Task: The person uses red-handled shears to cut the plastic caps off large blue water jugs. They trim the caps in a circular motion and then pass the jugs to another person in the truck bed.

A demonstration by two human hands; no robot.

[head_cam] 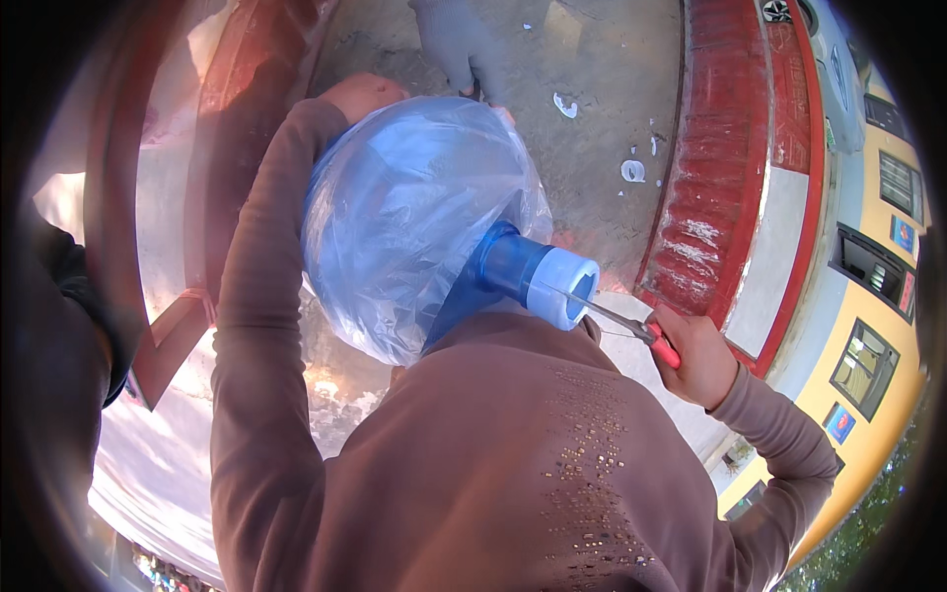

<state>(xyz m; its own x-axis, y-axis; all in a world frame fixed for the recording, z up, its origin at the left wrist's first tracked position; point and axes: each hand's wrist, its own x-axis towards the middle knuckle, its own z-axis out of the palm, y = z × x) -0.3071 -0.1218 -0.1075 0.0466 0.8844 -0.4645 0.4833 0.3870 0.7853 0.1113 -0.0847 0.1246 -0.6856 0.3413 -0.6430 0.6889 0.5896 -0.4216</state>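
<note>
A large blue water-cooler bottle (510, 255) in a clear plastic bag (399, 214) leans against the brown top over my chest, its neck towards me. A pale blue plastic cap (562, 285) with a jagged opening sits on the neck. My left hand (362, 96) rests at the far left side of the bottle, its fingers partly hidden. My right hand (688, 355) grips red-handled scissors (644, 325); their blades are parted, and one reaches over the cap's edge.
Beyond the bottle, another person's grey-gloved hand (459, 48) is beside a dark object. White plastic scraps (632, 171) lie on the concrete floor (592, 44). Red-painted ledges (703, 148) run along the right side. A dark-clothed person (66, 296) is at the left rim.
</note>
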